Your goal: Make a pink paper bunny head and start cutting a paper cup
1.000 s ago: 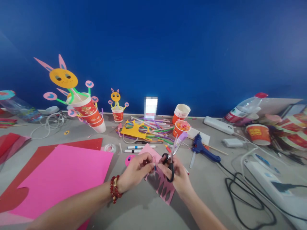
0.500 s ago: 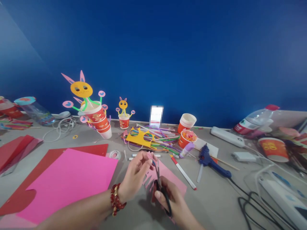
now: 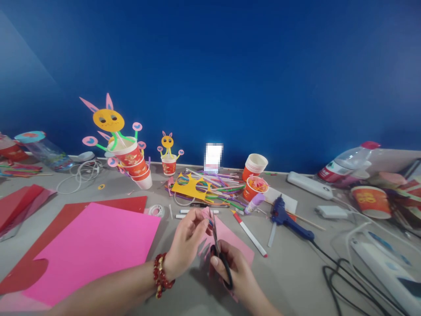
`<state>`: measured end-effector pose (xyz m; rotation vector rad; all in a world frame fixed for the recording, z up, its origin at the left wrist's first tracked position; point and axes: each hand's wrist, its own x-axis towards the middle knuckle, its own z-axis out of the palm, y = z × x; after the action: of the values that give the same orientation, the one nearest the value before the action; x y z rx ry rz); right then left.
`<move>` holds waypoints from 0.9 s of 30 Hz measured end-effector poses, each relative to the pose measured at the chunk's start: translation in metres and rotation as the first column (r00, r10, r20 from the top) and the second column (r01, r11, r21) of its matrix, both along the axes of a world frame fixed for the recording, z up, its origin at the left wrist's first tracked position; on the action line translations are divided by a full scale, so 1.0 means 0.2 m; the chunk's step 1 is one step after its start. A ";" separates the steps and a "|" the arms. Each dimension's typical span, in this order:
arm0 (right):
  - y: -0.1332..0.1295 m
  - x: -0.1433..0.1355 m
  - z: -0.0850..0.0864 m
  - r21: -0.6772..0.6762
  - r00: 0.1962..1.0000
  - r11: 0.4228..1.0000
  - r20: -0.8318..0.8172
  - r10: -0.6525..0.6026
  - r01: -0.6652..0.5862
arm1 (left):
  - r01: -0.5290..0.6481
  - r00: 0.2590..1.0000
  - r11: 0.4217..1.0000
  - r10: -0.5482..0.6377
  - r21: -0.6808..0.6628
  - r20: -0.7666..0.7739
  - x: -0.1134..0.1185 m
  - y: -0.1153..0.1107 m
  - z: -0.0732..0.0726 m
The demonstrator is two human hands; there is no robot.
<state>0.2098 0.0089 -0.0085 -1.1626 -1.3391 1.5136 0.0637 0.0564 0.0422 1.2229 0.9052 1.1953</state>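
My right hand (image 3: 230,265) grips the black handles of a pair of scissors (image 3: 215,239), whose blades point away from me, slightly apart. My left hand (image 3: 189,239), with a red bead bracelet (image 3: 161,275) on its wrist, pinches a small pink and blue piece (image 3: 209,223) beside the blades. Under both hands lies a light pink sheet (image 3: 235,239) with jagged cuts along its left side. Part of the small piece is hidden by my fingers.
Bright pink paper (image 3: 98,245) lies over red paper at left. Cup figures (image 3: 131,160) stand behind it. Yellow cut paper (image 3: 189,187) rests on pipe cleaners. At right are a marker (image 3: 250,235), a blue glue gun (image 3: 289,221), cups (image 3: 371,201), a bottle (image 3: 342,166) and cables.
The scissor blades have closed somewhat and sit nearer the small piece. Both hands remain in nearly the same place. The whole view has shifted slightly.
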 end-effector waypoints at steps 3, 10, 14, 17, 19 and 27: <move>0.00 0.00 0.00 0.004 1.000 1.000 0.018 -0.001 0.001 | 0.009 1.000 1.000 -0.009 -0.002 -0.001 0.00 0.00 -0.01; 0.00 0.00 0.01 -0.021 0.999 1.000 0.046 0.009 -0.008 | 0.017 1.000 1.000 -0.017 -0.010 -0.005 0.00 -0.01 -0.01; 0.00 0.00 0.01 -0.019 0.998 1.000 0.056 0.005 -0.004 | 0.016 1.000 1.000 -0.016 -0.015 -0.009 0.00 0.00 -0.01; 0.00 0.00 0.01 -0.028 0.999 1.000 0.043 0.009 -0.008 | 0.009 1.000 1.000 -0.009 -0.011 -0.008 0.00 0.00 -0.01; 0.00 0.00 0.01 -0.034 0.999 0.999 0.039 0.015 -0.013 | 0.006 1.000 1.000 -0.006 -0.005 -0.013 0.00 -0.01 -0.01; 0.01 0.00 0.01 -0.027 1.000 0.999 0.014 0.018 -0.017 | 0.000 1.000 1.000 0.000 -0.005 -0.025 0.00 0.00 -0.01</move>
<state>0.2089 0.0102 -0.0064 -1.1832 -1.3449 1.5430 0.0637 0.0568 0.0398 1.2366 0.9264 1.1796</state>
